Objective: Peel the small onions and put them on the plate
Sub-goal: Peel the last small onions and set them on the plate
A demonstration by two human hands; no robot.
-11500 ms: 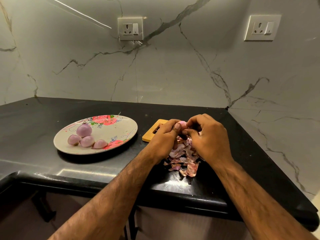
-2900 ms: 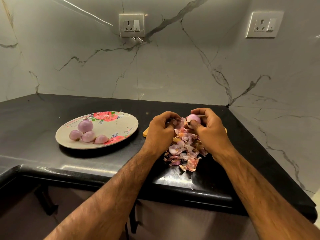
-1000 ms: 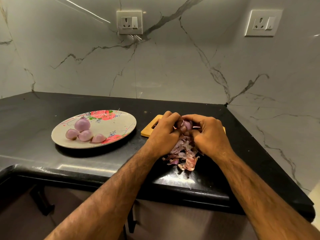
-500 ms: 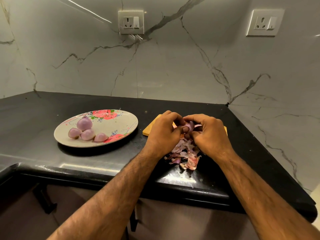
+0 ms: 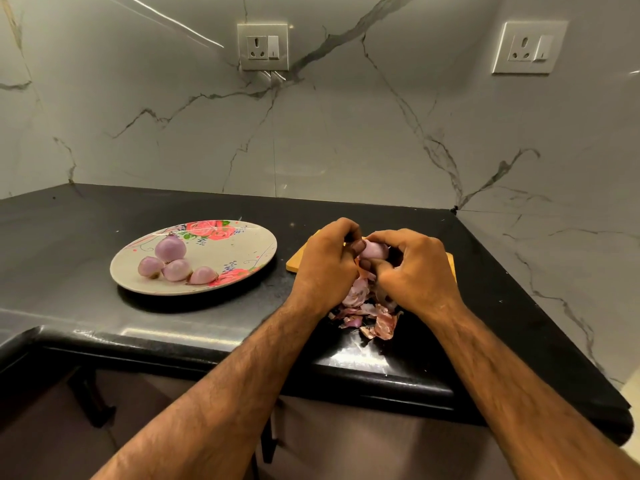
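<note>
One onion in hand
Left hand (image 5: 325, 268) and right hand (image 5: 412, 271) grip one small purple onion (image 5: 373, 250). Floral round plate (image 5: 239, 252), centre-left: four peeled pink onions (image 5: 176, 269).

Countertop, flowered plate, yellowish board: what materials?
Black countertop: polished stone, likely granite; glossy, with sharp light reflections. Round cream plate with red flowers: probably melamine or glazed ceramic; smooth printed surface, cannot tell which. Flat yellowish board: seems wood or bamboo; matte, warm tone, mostly hidden.

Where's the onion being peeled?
Head view, right of centre: onion held between left hand and right hand, above the peel pile, right of the plate.
</note>
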